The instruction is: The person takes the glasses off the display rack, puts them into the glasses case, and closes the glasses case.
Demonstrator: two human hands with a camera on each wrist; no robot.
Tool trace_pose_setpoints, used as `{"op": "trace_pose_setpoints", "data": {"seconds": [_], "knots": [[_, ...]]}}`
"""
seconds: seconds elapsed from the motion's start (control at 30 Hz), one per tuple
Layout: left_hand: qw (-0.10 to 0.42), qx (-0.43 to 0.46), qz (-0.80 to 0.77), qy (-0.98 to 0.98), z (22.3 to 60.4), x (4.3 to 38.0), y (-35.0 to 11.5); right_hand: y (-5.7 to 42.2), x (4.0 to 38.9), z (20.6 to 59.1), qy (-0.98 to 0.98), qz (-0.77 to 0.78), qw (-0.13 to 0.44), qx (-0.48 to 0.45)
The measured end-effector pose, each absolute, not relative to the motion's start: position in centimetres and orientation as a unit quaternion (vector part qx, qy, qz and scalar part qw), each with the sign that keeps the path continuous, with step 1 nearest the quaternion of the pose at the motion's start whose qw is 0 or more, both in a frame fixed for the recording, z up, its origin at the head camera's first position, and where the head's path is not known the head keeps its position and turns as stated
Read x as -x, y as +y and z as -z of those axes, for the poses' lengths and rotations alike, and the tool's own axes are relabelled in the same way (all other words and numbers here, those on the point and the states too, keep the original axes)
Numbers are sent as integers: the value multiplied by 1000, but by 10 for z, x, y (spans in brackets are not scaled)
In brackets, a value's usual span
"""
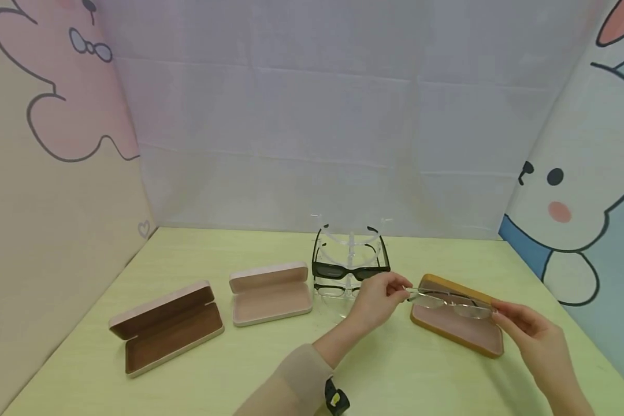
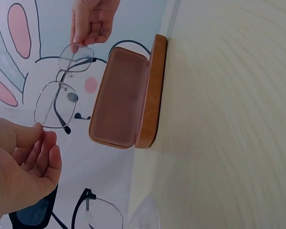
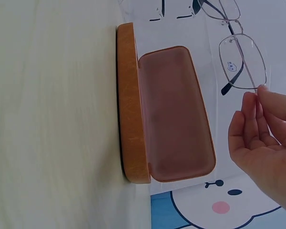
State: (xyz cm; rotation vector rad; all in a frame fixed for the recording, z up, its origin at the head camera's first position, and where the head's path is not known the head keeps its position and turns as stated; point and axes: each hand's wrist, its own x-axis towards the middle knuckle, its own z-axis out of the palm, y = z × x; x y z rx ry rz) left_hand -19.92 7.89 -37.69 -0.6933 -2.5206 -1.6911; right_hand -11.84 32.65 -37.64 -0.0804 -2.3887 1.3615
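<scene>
Both hands hold a pair of thin metal-framed eyeglasses [image 1: 472, 312] by its ends. My left hand [image 1: 377, 300] pinches one end between thumb and fingers; my right hand [image 1: 541, 344] pinches the other. In the left wrist view, the dark-tipped temples of the eyeglasses [image 2: 57, 102] lie folded across behind the clear lenses. Below the eyeglasses, an orange-brown glasses case [image 1: 463, 332] lies with its lid up. The right wrist view shows the pinkish-brown lining of the case [image 3: 178, 114], with nothing in it.
Left of centre stand a pale case with pink lining [image 1: 273, 303] and a pale case with brown lining [image 1: 174, 341], both open. Behind my left hand, a clear display stand [image 1: 351, 245] carries black sunglasses [image 1: 343, 271] and dark-rimmed eyeglasses [image 1: 330, 290]. A white backdrop [image 1: 312, 115] closes the rear.
</scene>
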Motion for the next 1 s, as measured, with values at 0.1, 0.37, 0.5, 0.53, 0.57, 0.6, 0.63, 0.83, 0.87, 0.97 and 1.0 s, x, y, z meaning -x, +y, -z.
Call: {"op": "trace_pose_setpoints", "data": {"seconds": [0.1,0.37,0.5,0.53,0.57,0.6,0.63,0.83,0.87,0.97,1.0], "knots": [[11,215,544,-811,381,199,84,331,118,379,-852,-488,190,27],[12,199,529,-825,389,201,97,355,129,400,-856,-483,181,24],[9,189,516,-835,392,201,103,372,137,419,-868,-469,159,42],[8,186,514,-837,393,201,105,373,137,419,-872,-463,152,47],[10,186,511,-839,394,202,107,371,135,416,-874,-462,143,53],[10,185,509,-840,396,202,108,368,133,412,-876,-459,134,58],[8,183,510,-840,397,203,110,366,132,408,-878,-458,123,65],[-6,160,517,-841,408,205,119,358,122,397,-891,-439,68,96],[-8,158,516,-842,410,205,120,358,121,397,-890,-440,59,101],[-15,157,514,-843,414,208,125,361,121,400,-884,-454,37,111],[-17,156,514,-843,416,209,127,362,122,401,-879,-462,34,112]]}}
